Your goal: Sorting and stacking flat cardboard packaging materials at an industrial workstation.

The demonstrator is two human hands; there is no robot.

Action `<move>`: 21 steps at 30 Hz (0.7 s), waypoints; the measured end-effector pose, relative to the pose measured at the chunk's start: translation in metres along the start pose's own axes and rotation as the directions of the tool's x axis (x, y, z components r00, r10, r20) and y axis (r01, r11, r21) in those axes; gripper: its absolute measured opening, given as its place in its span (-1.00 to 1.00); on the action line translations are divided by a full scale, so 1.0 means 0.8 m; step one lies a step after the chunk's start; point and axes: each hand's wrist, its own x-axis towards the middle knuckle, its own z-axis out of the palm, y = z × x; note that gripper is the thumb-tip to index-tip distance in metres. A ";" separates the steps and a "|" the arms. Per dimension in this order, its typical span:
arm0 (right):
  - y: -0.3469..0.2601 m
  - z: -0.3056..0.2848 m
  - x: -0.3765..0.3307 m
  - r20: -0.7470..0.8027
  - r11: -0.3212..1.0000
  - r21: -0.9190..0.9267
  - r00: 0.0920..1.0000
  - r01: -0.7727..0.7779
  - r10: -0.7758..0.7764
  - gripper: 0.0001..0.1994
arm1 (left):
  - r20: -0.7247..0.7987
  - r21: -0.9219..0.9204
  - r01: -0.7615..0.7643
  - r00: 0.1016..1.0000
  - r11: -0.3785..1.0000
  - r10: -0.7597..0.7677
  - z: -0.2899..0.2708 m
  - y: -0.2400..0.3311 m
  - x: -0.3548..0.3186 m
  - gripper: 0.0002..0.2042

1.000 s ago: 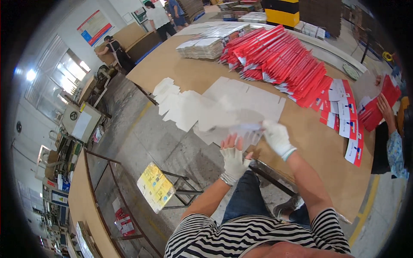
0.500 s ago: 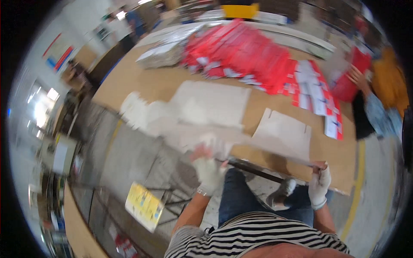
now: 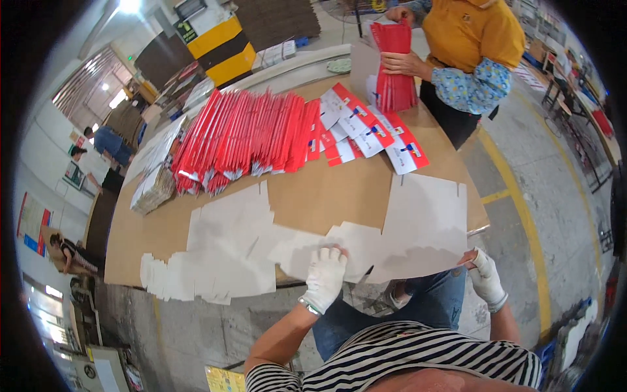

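A flat, pale grey cardboard sheet (image 3: 421, 222) with slots cut in its edges lies along the near right side of the table, its front overhanging the edge. My right hand (image 3: 488, 279), in a white glove with bare fingertips, pinches the sheet's near right corner. My left hand (image 3: 326, 277), gloved the same way, has its fingers bent over the grey cardboard at the near edge; its thumb is hidden. Left of it, more grey cardboard pieces (image 3: 228, 225) overlap in a spread row.
A long row of red and white folded cartons (image 3: 241, 134) stands across the table (image 3: 313, 206). Loose red and white cards (image 3: 405, 151) lie at its right end. A stack of pale flat sheets (image 3: 157, 183) is far left. Across the table, a co-worker in orange (image 3: 467, 32) holds red cartons (image 3: 395, 72).
The view has swung, so the table sits further left. My left hand, blurred with fingers spread before, now rests bent on the cardboard. My right hand keeps hold of the sheet's corner.
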 end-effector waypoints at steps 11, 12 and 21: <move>0.092 -0.022 -0.038 -0.256 0.933 -0.351 0.950 0.079 -0.177 -0.74 | -0.146 -0.731 -0.221 0.975 0.646 0.168 0.042 0.005 0.046 -0.74; 0.086 -0.019 -0.039 -0.249 0.939 -0.336 0.955 0.072 -0.163 -0.73 | -0.100 -0.775 -0.098 0.994 0.624 0.031 0.044 0.013 0.047 -0.74; 0.091 -0.017 -0.021 -0.354 0.955 -0.240 0.932 -0.175 0.082 -0.31 | -0.325 -0.642 -0.411 0.911 0.647 0.256 0.046 0.091 0.066 -0.71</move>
